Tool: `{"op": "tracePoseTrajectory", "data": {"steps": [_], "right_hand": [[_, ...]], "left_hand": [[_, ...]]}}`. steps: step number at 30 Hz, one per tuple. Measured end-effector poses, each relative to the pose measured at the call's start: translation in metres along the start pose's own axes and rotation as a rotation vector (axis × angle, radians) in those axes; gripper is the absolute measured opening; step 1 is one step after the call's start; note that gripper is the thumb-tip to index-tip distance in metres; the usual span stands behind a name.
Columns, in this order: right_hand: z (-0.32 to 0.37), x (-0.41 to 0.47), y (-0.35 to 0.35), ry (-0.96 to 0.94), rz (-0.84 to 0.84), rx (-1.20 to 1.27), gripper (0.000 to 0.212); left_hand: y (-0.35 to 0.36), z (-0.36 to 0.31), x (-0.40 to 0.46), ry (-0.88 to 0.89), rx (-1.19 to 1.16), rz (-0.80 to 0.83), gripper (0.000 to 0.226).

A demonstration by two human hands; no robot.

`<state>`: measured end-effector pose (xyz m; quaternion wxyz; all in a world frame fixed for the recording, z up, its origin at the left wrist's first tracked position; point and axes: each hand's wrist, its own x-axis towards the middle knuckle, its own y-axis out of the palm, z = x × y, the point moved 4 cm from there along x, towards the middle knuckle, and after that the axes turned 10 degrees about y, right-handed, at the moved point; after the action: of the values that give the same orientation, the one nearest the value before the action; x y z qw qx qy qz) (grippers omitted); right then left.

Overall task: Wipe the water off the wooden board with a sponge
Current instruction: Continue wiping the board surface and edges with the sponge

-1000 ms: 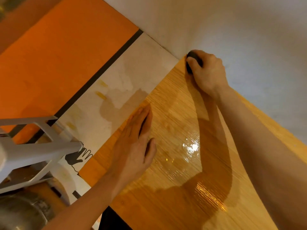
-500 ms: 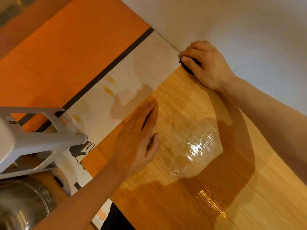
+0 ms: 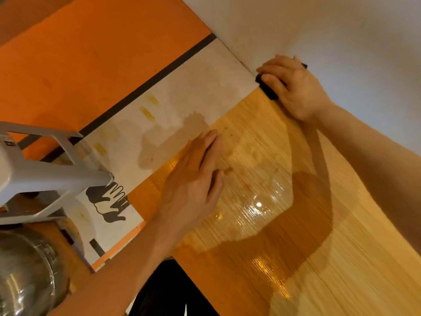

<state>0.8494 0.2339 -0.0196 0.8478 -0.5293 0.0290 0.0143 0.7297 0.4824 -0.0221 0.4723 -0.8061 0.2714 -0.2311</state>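
Note:
The wooden board (image 3: 341,258) fills the lower right, its grain streaked and shiny with water (image 3: 257,206) near the middle. My right hand (image 3: 293,87) presses a dark sponge (image 3: 267,88) on the board's far corner, against the white wall; most of the sponge is hidden under the fingers. My left hand (image 3: 193,179) lies flat on the board's left edge, fingers together, holding nothing.
A white and orange mat (image 3: 173,106) with a black stripe and hand prints lies left of the board. A grey plastic stool (image 3: 38,169) and a steel pot (image 3: 25,274) stand at the left. The white wall (image 3: 319,30) bounds the far side.
My right hand has slid the sponge along the wall edge to the board's far corner. The left hand has stayed flat on the board.

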Motion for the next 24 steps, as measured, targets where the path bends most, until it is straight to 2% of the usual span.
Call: {"op": "tracePoseTrajectory", "data": {"steps": [1,3,8,10,12,14,16,18,19,21,24], "right_hand": [[-0.001,0.000,0.000,0.066,-0.018,0.010,0.037],[0.018,-0.007,0.010,0.076,-0.051,-0.008,0.036],[0.109,-0.054,0.064,-0.162,-0.022,-0.135,0.044],[0.128,-0.065,0.075,-0.239,0.039,-0.058,0.041],[0.115,-0.063,0.066,-0.253,0.080,0.021,0.042],[0.075,-0.050,0.046,-0.130,0.021,0.032,0.044],[0.030,-0.037,0.022,0.128,-0.078,0.046,0.044],[0.017,-0.035,0.015,0.347,-0.157,0.082,0.044],[0.027,-0.040,0.019,0.398,-0.170,0.084,0.044],[0.061,-0.060,0.036,0.340,-0.186,0.038,0.045],[0.110,-0.104,0.067,0.060,-0.104,0.018,0.046]], "left_hand": [[-0.003,0.002,-0.010,-0.033,0.010,-0.001,0.057],[-0.007,0.011,-0.031,-0.085,0.044,0.017,0.057],[-0.003,0.024,-0.051,-0.117,0.068,0.049,0.060],[-0.002,0.023,-0.049,-0.121,0.087,0.043,0.060],[-0.001,0.023,-0.048,-0.120,0.094,0.053,0.060],[0.000,0.025,-0.047,-0.119,0.094,0.063,0.060],[0.000,0.025,-0.047,-0.116,0.092,0.068,0.060],[0.001,0.025,-0.047,-0.114,0.087,0.061,0.060],[0.000,0.026,-0.047,-0.112,0.081,0.057,0.060],[0.000,0.025,-0.047,-0.109,0.076,0.049,0.060],[0.000,0.026,-0.047,-0.105,0.072,0.041,0.060]]}}
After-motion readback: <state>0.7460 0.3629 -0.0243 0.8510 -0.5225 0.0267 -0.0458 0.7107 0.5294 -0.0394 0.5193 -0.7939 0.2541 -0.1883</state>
